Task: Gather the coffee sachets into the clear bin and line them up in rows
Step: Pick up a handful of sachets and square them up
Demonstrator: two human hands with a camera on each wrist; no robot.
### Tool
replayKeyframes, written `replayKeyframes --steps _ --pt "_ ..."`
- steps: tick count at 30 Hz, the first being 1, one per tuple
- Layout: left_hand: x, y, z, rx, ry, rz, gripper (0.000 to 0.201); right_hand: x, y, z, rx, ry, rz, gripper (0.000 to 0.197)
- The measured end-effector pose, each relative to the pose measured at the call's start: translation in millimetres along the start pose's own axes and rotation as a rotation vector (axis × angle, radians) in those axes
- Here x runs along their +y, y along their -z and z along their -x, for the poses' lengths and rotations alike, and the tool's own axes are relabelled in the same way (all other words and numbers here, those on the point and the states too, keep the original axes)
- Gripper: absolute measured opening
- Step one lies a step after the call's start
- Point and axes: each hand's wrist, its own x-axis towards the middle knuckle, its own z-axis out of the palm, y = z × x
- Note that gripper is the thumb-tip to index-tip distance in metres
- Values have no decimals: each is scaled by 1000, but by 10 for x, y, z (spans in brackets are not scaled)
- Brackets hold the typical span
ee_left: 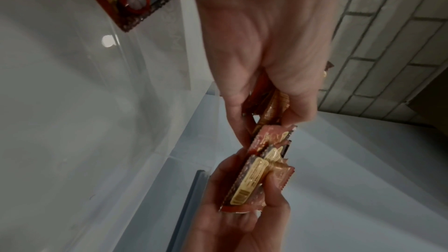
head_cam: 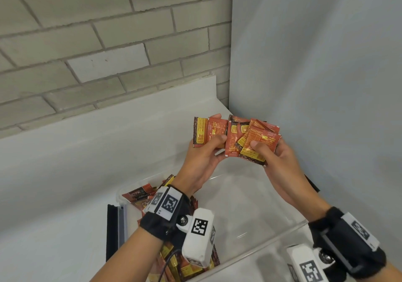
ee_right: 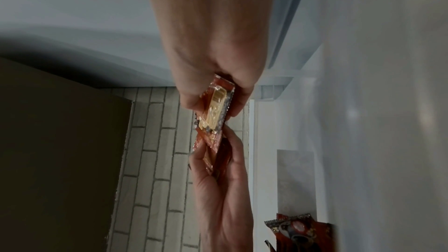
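My left grip (head_cam: 204, 151) pinches a few coffee sachets (head_cam: 207, 131) while my right grip (head_cam: 274, 157) clamps a fanned bunch (head_cam: 253, 139), both held above the clear bin (head_cam: 250, 205) on the counter (head_cam: 65, 183), where more sachets (head_cam: 139, 194) pile at its left end.

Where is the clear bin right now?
In the head view the bin sits low centre on the white counter, under both raised hands, with loose sachets piled at its left end.

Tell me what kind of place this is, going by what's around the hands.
Probably a kitchen or pantry corner, though that is a guess. A white counter meets a pale brick-pattern wall, and a clear bin sits on it holding loose coffee sachets, more gripped in both hands.
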Motion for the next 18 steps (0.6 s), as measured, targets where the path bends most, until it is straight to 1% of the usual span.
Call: replayKeyframes --steps 2,6,7,11,14,16,18 --pt "-6 6 -1 21 -13 -26 44 -2 -2 8 -18 -26 -6 27" --pt "-17 -10 3 53 -49 -68 48 0 3 20 -90 -92 -47 33" --pt "-14 -17 3 59 -58 -73 45 5 4 17 -98 -97 -51 33" --pt "2 15 -19 139 -108 -74 20 18 6 -1 -59 -89 -24 30" --pt "17 63 -63 207 -122 -18 18 1 22 -15 10 -50 -20 24" --pt "20 74 -72 212 -103 -21 18 -8 40 -21 38 -40 -49 26" --pt "13 75 -69 200 -76 -26 16 -6 51 -24 36 -39 -40 30"
